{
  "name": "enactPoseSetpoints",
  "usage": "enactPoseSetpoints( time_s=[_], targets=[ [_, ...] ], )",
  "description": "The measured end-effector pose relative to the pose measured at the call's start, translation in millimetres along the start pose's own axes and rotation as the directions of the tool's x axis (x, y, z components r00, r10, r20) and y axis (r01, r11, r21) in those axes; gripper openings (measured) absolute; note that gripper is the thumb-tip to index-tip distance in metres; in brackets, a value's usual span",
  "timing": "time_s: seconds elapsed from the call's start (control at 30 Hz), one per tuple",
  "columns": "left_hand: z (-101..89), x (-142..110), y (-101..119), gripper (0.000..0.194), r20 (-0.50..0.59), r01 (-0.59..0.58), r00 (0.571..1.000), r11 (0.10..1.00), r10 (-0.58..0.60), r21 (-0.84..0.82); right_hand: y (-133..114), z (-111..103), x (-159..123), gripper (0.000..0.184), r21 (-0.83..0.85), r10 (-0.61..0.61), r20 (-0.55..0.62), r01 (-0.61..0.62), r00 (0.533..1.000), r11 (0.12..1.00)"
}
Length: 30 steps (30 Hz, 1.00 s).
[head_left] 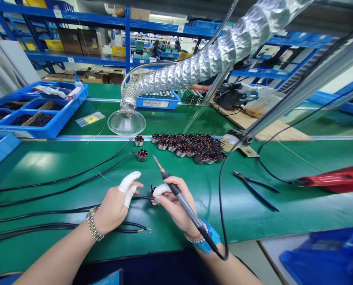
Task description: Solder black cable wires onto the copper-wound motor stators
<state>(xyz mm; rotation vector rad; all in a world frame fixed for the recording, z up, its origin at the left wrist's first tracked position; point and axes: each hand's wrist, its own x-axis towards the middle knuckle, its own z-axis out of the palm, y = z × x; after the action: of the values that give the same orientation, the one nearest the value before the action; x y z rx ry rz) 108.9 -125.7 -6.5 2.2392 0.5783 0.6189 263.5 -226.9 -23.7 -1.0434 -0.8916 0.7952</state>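
My right hand [179,208] grips a soldering iron [182,200], its tip pointing up and left. The same hand's thumb and a white-covered finger pinch near a small motor stator [152,191] and the stripped end of a black cable [143,197]. Part of that stator is hidden behind the fingers. My left hand [113,208], with white covers on two digits, hovers over the black cables, fingers apart and nothing visible between them. Two stators with cables attached, one of them nearer [142,155], stand beyond the hands. More cable ends [140,229] lie below my left hand.
Many wound stators [191,146] stand grouped behind the iron. Pliers [256,188] and a red tool [339,178] lie at right. A fume extraction hood [126,122] hangs over the green bench. Blue divided bins [48,128] with black parts stand at left.
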Motion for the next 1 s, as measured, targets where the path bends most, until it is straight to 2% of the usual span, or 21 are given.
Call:
enactPoseSetpoints(
  time_s=[0.1, 0.2, 0.33, 0.4, 0.5, 0.57, 0.7, 0.87, 1.0],
  targets=[
    [-3.9, 0.0, 6.3, 0.026, 0.035, 0.08, 0.996, 0.996, -0.079, -0.043, -1.2, 1.0, -0.7, 0.039, 0.029, 0.017, 0.014, -0.017, 1.0, 0.999],
    [-7.6, 2.6, 10.3, 0.027, 0.067, 0.139, 0.989, 0.988, -0.134, -0.066, -1.5, 2.6, -1.4, 0.039, 0.039, 0.016, 0.021, -0.017, 1.0, 0.999],
    [-11.6, 5.8, 10.7, 0.033, 0.212, 0.178, 0.967, 0.967, -0.138, -0.185, -2.5, 4.0, -2.0, 0.038, 0.042, 0.014, 0.035, -0.015, 0.999, 0.999],
    [-12.0, 6.6, 10.3, 0.031, 0.235, 0.195, 0.961, 0.958, -0.144, -0.208, -3.3, 4.0, -2.4, 0.038, 0.046, 0.014, 0.044, -0.016, 0.999, 0.999],
    [-10.0, 6.5, 10.6, 0.019, 0.17, 0.265, 0.957, 0.947, -0.235, -0.181, -4.7, 4.8, -3.3, 0.037, 0.044, 0.015, 0.052, -0.017, 0.999, 0.999],
    [-7.0, 5.5, 12.1, 0.02, 0.105, 0.288, 0.957, 0.936, -0.272, -0.204, -5.5, 6.6, -3.8, 0.037, 0.045, 0.017, 0.053, -0.019, 0.998, 0.999],
    [0.5, 2.2, 17.7, 0.019, 0.06, 0.243, 0.97, 0.923, -0.236, -0.299, -4.5, 12.2, -4.9, 0.038, 0.032, -0.014, 0.081, 0.012, 0.997, 0.999],
    [1.3, 1.7, 20.0, 0.017, 0.194, 0.326, 0.944, 0.856, -0.268, -0.402, 0.2, 13.8, -8.3, 0.038, -0.064, -0.087, 0.116, 0.095, 0.989, 0.993],
    [-5.0, 5.8, 19.1, 0.017, 0.293, 0.397, 0.909, 0.829, -0.296, -0.394, -0.4, 11.7, -10.8, 0.038, -0.126, -0.086, 0.109, 0.1, 0.99, 0.987]
  ],
)
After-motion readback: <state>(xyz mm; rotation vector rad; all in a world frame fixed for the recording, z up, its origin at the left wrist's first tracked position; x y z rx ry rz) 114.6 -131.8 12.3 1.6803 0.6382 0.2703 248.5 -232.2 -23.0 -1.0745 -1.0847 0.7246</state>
